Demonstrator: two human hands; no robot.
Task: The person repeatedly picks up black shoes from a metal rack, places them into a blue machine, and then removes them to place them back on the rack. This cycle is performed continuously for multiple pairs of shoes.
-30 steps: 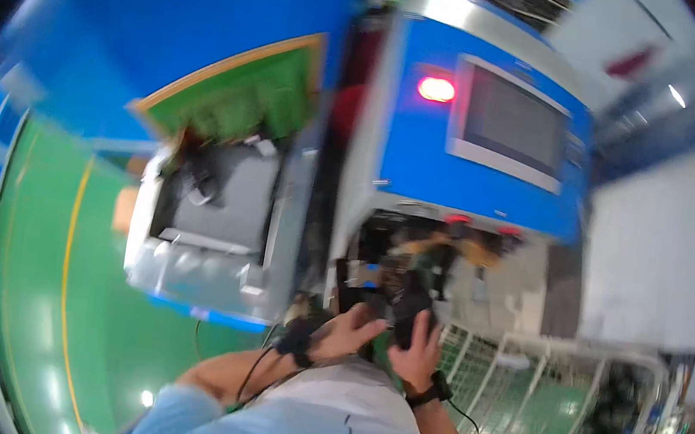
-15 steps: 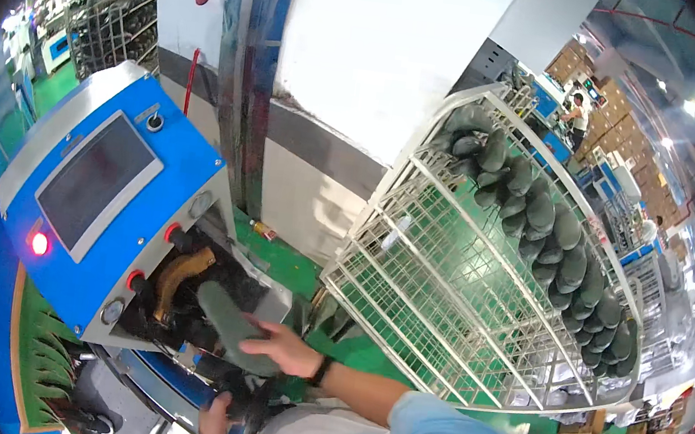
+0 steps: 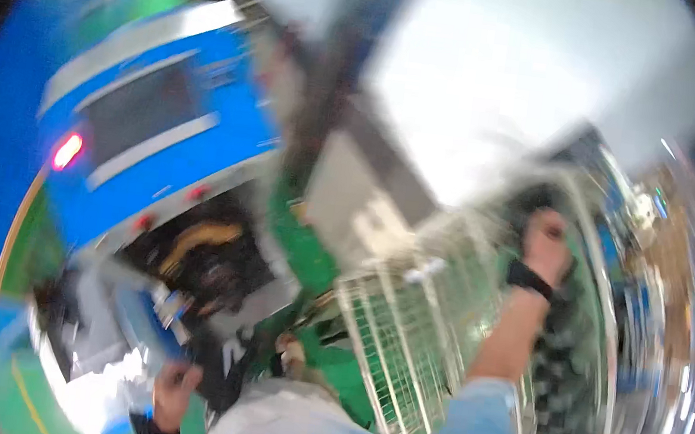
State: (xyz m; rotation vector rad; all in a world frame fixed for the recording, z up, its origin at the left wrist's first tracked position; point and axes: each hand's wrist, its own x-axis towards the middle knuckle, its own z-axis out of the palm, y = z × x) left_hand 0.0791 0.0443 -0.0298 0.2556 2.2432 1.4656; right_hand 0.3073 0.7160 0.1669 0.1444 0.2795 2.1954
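Note:
My right hand (image 3: 546, 241) is stretched out over the far end of the white wire rack (image 3: 401, 345). Dark shoe-shaped pieces (image 3: 566, 383) fill the rack's right side, and a dark form (image 3: 541, 197) shows just beyond my fingers. Motion blur hides whether I grip it. Low in front, my left hand (image 3: 174, 391) is near the lower front of a blue machine (image 3: 239, 108), beside a black shape (image 3: 220, 371) I cannot make out. Its fingers look bent but are smeared. In the machine's dark opening sits a curved tan part (image 3: 197, 242).
The machine carries a dark screen (image 3: 139, 109) and a lit red lamp (image 3: 67, 151). Behind it stands a pillar and a pale wall (image 3: 486, 78). Green floor (image 3: 346, 369) shows between machine and rack. A green board (image 3: 45, 241) is at the left.
My right hand has gone from the machine, where it held a grey-green shoe-shaped piece, to the far end of the rack. My left hand shifted slightly left and up. The view has turned.

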